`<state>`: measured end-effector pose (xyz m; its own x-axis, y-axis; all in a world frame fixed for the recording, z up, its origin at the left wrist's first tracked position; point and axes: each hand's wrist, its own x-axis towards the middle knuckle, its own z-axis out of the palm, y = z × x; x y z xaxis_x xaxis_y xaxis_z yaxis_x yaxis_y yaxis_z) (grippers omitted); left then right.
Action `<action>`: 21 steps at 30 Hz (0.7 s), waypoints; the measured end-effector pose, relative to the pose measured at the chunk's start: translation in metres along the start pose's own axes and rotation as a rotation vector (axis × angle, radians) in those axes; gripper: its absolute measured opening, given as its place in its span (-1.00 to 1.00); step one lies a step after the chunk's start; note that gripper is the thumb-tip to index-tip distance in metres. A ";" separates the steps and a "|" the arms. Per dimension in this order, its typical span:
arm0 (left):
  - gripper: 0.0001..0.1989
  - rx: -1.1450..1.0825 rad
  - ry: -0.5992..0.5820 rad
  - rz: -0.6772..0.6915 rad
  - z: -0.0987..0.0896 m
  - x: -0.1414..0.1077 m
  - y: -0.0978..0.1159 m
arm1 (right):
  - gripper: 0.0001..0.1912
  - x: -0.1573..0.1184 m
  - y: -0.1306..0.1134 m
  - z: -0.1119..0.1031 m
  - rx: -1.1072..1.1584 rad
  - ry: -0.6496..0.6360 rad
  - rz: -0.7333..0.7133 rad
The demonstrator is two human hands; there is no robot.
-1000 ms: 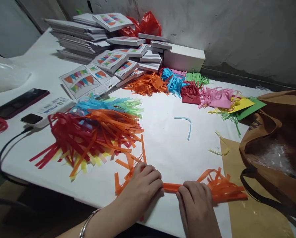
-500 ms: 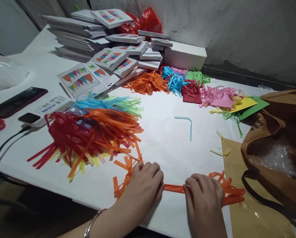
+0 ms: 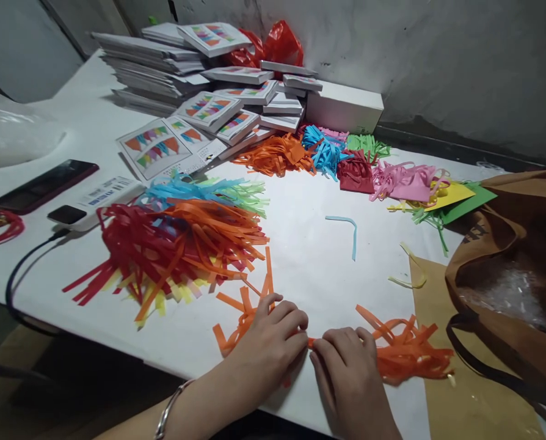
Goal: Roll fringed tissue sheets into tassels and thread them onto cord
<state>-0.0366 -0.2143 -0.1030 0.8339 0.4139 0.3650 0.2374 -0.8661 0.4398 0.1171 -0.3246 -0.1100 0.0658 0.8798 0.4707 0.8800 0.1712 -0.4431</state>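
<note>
An orange paper tassel (image 3: 410,351) lies across the front of the white table, its middle rolled narrow and fringed strips spreading at both ends. My left hand (image 3: 277,339) has its fingers closed on the rolled middle, with loose strips fanning out beyond it to the left. Close beside it, my right hand (image 3: 346,360) pinches the same roll, and the right fringe spills out past the knuckles. Only a short bit of the roll shows between the hands; the fingertips are mostly hidden.
A heap of finished-looking tassels (image 3: 185,238) lies to the left. Folded fringed bundles (image 3: 282,153) line the back by stacked booklets (image 3: 209,110) and a white box (image 3: 344,105). A phone (image 3: 44,183) sits far left, a brown bag (image 3: 520,244) right. A blue strip (image 3: 354,235) lies mid-table.
My right hand has slid left along the roll, closer to my left hand. More of the right fringe now shows. The view has shifted slightly.
</note>
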 end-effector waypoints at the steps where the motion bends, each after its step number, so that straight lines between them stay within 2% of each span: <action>1: -0.87 -0.001 0.007 0.004 0.001 0.000 0.000 | -0.80 0.001 -0.001 0.002 -0.012 0.007 -0.006; 7: -0.85 -0.047 -0.002 -0.013 0.002 0.001 0.000 | -0.76 -0.001 -0.002 0.007 -0.084 0.003 -0.036; 14: -0.85 -0.146 -0.043 -0.176 -0.009 0.002 0.002 | -0.80 -0.015 0.017 -0.013 -0.180 -0.063 0.044; 18: -0.76 -0.078 -0.104 -0.234 -0.013 0.003 0.009 | -0.80 -0.016 0.020 -0.017 -0.202 -0.142 0.111; 21: -0.77 0.021 -0.142 -0.275 -0.011 0.006 0.015 | -0.76 -0.010 0.019 -0.017 -0.233 -0.182 0.156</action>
<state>-0.0332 -0.2219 -0.0853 0.7979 0.5918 0.1151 0.4733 -0.7331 0.4885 0.1411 -0.3377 -0.1100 0.1419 0.9559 0.2573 0.9511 -0.0596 -0.3030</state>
